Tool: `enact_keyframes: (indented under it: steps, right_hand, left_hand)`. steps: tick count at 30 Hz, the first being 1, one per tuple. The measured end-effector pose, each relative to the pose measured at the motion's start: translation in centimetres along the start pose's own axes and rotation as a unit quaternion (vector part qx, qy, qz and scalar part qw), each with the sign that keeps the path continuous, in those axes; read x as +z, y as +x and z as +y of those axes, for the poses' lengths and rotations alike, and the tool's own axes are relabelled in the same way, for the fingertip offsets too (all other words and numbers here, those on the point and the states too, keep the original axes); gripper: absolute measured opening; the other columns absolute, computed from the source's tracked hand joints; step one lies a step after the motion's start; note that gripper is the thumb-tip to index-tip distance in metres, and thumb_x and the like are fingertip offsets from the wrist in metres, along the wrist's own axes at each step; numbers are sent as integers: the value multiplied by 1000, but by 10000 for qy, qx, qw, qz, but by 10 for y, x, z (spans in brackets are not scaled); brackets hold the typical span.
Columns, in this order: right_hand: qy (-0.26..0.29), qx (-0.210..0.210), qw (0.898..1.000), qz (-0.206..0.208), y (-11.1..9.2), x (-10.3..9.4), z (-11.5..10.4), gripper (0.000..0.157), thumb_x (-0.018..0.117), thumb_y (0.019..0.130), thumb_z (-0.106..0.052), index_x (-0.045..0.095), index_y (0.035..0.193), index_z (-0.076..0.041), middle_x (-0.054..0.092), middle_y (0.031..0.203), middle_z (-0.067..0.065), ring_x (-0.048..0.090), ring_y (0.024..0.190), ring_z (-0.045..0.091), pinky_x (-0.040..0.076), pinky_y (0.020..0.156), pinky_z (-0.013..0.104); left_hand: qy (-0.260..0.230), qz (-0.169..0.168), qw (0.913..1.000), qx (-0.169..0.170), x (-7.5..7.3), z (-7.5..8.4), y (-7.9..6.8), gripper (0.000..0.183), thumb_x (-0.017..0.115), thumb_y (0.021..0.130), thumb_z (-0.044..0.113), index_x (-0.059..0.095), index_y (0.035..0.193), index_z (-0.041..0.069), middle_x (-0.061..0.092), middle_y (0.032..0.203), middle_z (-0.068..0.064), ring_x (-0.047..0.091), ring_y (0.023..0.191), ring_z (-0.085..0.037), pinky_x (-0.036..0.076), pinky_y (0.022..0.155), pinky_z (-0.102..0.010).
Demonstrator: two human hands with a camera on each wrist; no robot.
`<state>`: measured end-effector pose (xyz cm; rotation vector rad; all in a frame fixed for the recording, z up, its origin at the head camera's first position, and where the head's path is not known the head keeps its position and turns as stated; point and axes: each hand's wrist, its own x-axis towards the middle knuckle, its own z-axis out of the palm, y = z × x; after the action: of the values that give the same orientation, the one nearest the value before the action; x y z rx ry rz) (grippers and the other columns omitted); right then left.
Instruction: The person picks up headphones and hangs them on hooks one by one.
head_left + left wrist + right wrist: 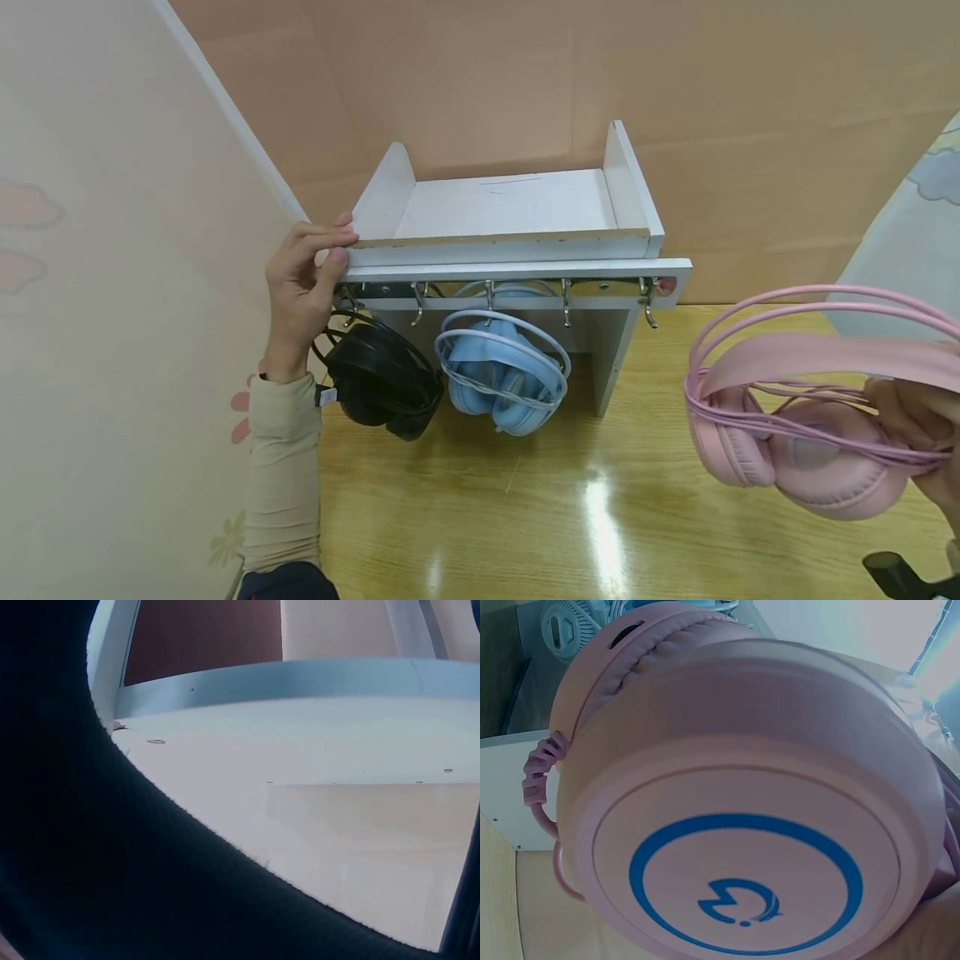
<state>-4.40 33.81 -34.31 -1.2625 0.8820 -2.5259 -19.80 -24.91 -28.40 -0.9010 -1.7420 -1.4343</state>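
At the right edge of the head view, my right hand (pixel 922 417) holds a pair of pink headphones (pixel 810 354) with a purple-pink cable looped round them. One round pink ear cup with a blue ring and logo (pixel 742 877) fills the right wrist view. My left hand (pixel 300 271) grips the left front corner of a white shelf (pixel 502 250), thumb in front and fingers over the top. Below that hand, black headphones (pixel 386 379) hang at the left end of the hook rail (pixel 517 271). Light blue headphones (pixel 510 371) hang from a middle hook.
Silver hooks (pixel 566 302) line the rail; those on the right hold nothing. A pale wall panel (pixel 135 292) stands close on the left. Beneath lies a glossy wooden surface (pixel 525 517), with brown paper (pixel 750 167) behind. A black object (pixel 896 575) pokes in at lower right.
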Motion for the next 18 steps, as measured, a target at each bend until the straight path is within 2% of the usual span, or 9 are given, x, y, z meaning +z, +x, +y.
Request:
enact_keyframes:
  steps: [3, 7, 10, 12, 14, 18]
  right_hand:
    - [-183, -131, 9997, 67, 3, 3, 2, 50, 2, 104, 9, 21, 59, -4, 23, 52, 5, 22, 39, 12, 17, 44, 23]
    - [-16, -322, 9993, 204, 10, 6, 6, 49, 9, 109, 2, 23, 63, -3, 22, 49, 1, 21, 39, 10, 19, 41, 22]
    - [-165, -329, 9990, 264, 15, 10, 10, 44, 10, 108, 2, 24, 67, -2, 22, 49, 1, 20, 38, 9, 20, 39, 19]
    - [-602, -449, 9969, 245, 19, 13, 13, 41, 10, 104, 8, 24, 68, -2, 23, 51, 1, 20, 38, 8, 21, 39, 18]
    - [-759, -629, 9947, 295, 24, 17, 16, 37, 11, 101, 13, 25, 69, -1, 24, 53, 1, 21, 38, 8, 21, 41, 18]
    - [-652, -800, 9944, 217, 33, 24, 21, 35, 15, 102, 15, 27, 72, 1, 25, 54, 2, 22, 40, 8, 22, 42, 18]
  left_hand:
    - [-22, 20, 10000, 24, 0, 0, 0, 19, 67, 99, -1, 74, 106, -18, 71, 107, -5, 71, 127, -30, 51, 119, -45]
    - [-15, 10, 10000, 36, 1, -1, 0, 19, 67, 99, -1, 73, 106, -18, 71, 107, -5, 71, 127, -30, 51, 120, -46]
    - [-3, 2, 10000, 25, 0, -1, 0, 19, 67, 99, -1, 73, 106, -18, 71, 108, -4, 71, 127, -30, 51, 120, -45]
    - [26, -4, 10000, 26, 0, -2, 0, 19, 66, 99, -2, 73, 106, -18, 71, 108, -3, 71, 127, -29, 51, 120, -45]
    - [39, -7, 10000, 30, 0, -2, -1, 18, 66, 99, -2, 73, 106, -18, 71, 108, -3, 71, 127, -30, 51, 120, -46]
    - [15, -3, 10000, 40, -1, -2, -1, 17, 66, 98, -4, 73, 105, -18, 71, 108, -3, 70, 128, -31, 50, 120, -48]
